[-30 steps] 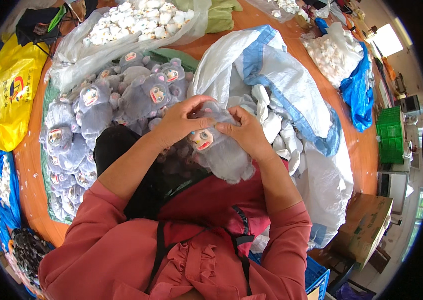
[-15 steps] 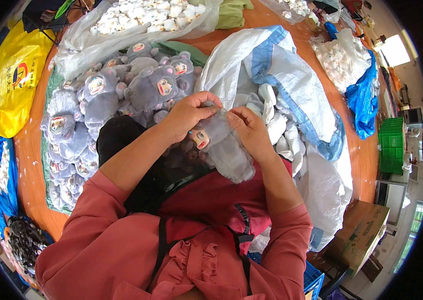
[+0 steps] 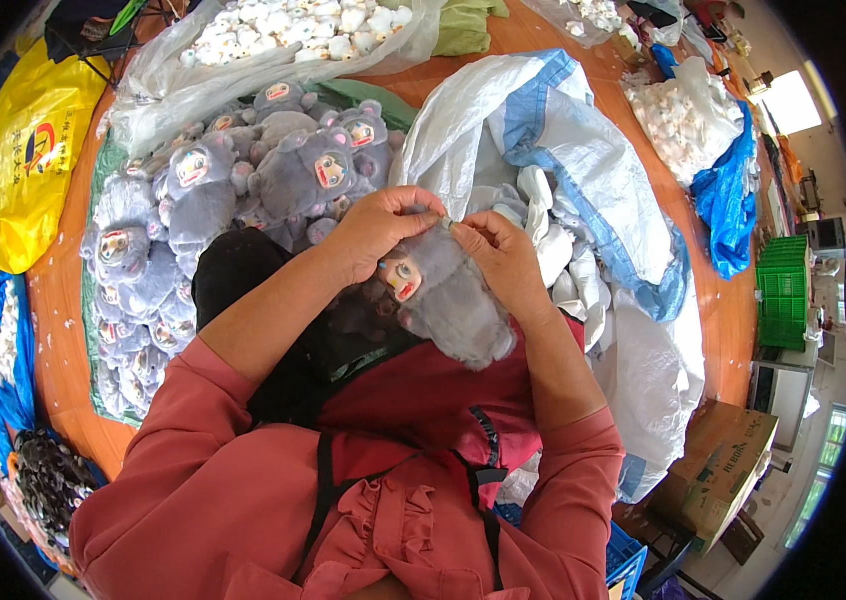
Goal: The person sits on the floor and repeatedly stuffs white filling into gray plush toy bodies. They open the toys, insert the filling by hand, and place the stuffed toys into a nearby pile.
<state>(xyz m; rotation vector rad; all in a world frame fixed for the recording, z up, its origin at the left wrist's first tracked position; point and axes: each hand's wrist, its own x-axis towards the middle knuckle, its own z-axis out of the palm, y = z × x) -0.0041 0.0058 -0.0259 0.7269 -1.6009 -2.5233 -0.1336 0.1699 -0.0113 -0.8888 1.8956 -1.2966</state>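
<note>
A grey plush toy [image 3: 458, 315] with a painted doll face hangs tilted over my lap, its face turned to the left. My left hand [image 3: 390, 232] pinches at the top of the toy between thumb and forefinger. From the other side my right hand [image 3: 503, 262] also pinches there, its fingers curled along the toy's fur. Fingertips of both hands nearly meet at a small pale piece on the toy's top, too small to make out.
Many similar grey plush toys [image 3: 288, 175] lie heaped on a green sheet to the left. At the right, a white and blue woven sack [image 3: 633, 170] holds grey-white pieces. Beyond are a clear bag [image 3: 423, 45] of small white parts, a green crate [image 3: 783, 290] and a cardboard box [image 3: 718, 465].
The plush toy has swung slightly to the right and its face has turned a little more upward. Both hands keep their pinch in nearly the same place.
</note>
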